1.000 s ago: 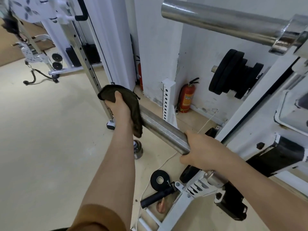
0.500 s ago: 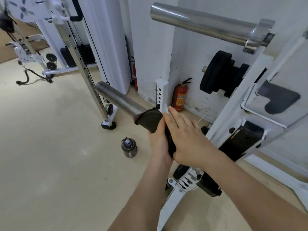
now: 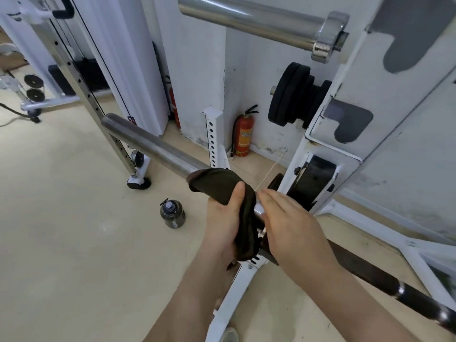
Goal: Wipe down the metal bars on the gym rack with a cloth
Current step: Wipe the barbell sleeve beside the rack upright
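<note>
A steel barbell sleeve (image 3: 153,146) runs from the upper left toward the white rack (image 3: 370,134). A dark brown cloth (image 3: 222,186) is wrapped over its inner end. My left hand (image 3: 227,223) grips the cloth around the bar, thumb on top. My right hand (image 3: 288,225) lies right beside it with straight fingers resting on the bar near the collar. The bar's dark shaft (image 3: 385,280) continues to the lower right. A second, shiny bar (image 3: 246,18) sits higher on the rack.
A dark water jug (image 3: 172,213) stands on the beige floor under the bar. A red fire extinguisher (image 3: 243,134) leans at the wall. Black weight plates (image 3: 291,95) hang on a peg. A perforated upright (image 3: 81,87) and a white post (image 3: 213,134) stand behind.
My left hand slid the cloth from the sleeve's far end inward to the collar. My right hand let go of the bar and now lies flat beside the cloth.
</note>
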Tool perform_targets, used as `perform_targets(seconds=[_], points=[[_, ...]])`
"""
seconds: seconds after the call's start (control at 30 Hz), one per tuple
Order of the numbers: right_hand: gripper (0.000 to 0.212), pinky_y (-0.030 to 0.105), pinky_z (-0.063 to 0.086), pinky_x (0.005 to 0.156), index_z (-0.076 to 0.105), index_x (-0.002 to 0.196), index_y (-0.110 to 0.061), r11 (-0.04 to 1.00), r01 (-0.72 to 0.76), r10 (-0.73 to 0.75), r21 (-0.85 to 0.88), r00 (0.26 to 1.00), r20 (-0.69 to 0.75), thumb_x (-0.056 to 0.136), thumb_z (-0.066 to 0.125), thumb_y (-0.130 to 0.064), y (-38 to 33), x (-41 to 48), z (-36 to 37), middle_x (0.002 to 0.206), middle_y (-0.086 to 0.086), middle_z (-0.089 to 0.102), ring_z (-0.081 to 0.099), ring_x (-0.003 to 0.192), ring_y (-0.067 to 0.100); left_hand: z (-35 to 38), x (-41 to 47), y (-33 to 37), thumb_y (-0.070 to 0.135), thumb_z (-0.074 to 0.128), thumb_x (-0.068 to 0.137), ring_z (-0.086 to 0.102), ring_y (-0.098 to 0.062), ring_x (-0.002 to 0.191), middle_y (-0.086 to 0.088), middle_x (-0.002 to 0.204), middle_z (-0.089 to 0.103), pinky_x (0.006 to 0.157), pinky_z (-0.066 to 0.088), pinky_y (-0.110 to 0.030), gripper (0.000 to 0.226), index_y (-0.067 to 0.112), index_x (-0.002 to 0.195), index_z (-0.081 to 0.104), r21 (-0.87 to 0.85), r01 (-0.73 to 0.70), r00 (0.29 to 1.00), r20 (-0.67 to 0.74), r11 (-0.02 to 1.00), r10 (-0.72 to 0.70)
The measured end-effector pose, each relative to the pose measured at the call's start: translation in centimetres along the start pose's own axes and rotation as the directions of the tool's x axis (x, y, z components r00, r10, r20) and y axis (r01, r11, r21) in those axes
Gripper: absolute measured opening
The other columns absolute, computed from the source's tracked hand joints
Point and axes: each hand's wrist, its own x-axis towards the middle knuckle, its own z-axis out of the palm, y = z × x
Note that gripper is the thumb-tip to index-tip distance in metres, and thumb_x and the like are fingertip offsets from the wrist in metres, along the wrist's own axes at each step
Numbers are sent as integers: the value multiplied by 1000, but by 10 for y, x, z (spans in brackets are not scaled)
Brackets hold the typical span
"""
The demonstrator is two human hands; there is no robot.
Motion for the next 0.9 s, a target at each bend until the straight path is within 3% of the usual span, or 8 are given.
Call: perform_targets(seconds=[0.13,0.23,0.33,0.47,0.6,0.73,0.8,0.9], points=[[41,37,56,78,73,106,-4,996,9,-11,-83,1000,-28,68,85,-9,-3,1,2,109,12,72,69,100,26,-23,-19,11,29,66,89,71,-21,84,-4,89,75,83,57,-44,17,15,98,70,263,-24,999,48,965,12],[38,36,51,75,72,111,-9,988,4,-9,-153,999,-36,78,79,-27,-2,-1,0,112,7,72,64,99,25,-36,-39,24,26,67,88,67,-15,66,6,66,69,66,56,-34,13,24,75,68,561,-153,973,-56,813,222],[33,34,50,74,70,112,-8,997,-40,34,-63,995,-97,83,73,-25,-5,-5,3,111,5,69,55,92,25,-20,-37,45,33,62,91,63,-6,63,7,68,67,62,52,-28,20,29,72,65,595,-431,879,107,679,464],[21,27,44,62,71,95,-9,993,-112,114,22,983,-143,77,78,-18,-8,-7,3,95,5,62,50,82,23,11,-1,39,46,24,97,49,-1,107,15,108,65,108,22,-29,50,28,101,70,725,-681,699,601,105,387],[24,30,45,49,72,95,-9,993,-113,109,-31,988,-114,78,76,-26,-5,-3,-3,83,3,58,53,75,23,5,31,41,49,20,95,48,-5,117,17,105,66,114,14,-39,53,32,107,68,792,-565,717,610,-231,338],[29,23,33,47,72,89,-7,988,-111,106,-103,993,-55,68,87,-20,-11,-1,-8,81,3,59,54,72,21,-9,64,65,48,29,95,55,-7,111,11,89,68,116,12,-45,48,25,87,70,918,-355,839,397,-178,373],[31,20,29,51,69,76,-11,986,-94,91,-139,996,-21,55,91,-13,-14,4,-9,78,2,58,55,71,19,-12,64,65,51,20,96,57,-7,106,10,87,67,116,9,-48,56,24,82,67,907,-378,832,422,-188,361],[33,24,47,58,66,78,-11,992,-77,79,-101,997,12,55,91,-15,-20,20,-4,80,4,60,57,75,21,-9,37,50,51,9,94,57,-5,102,15,97,63,116,11,-46,60,29,96,65,781,-582,730,624,-224,279]])
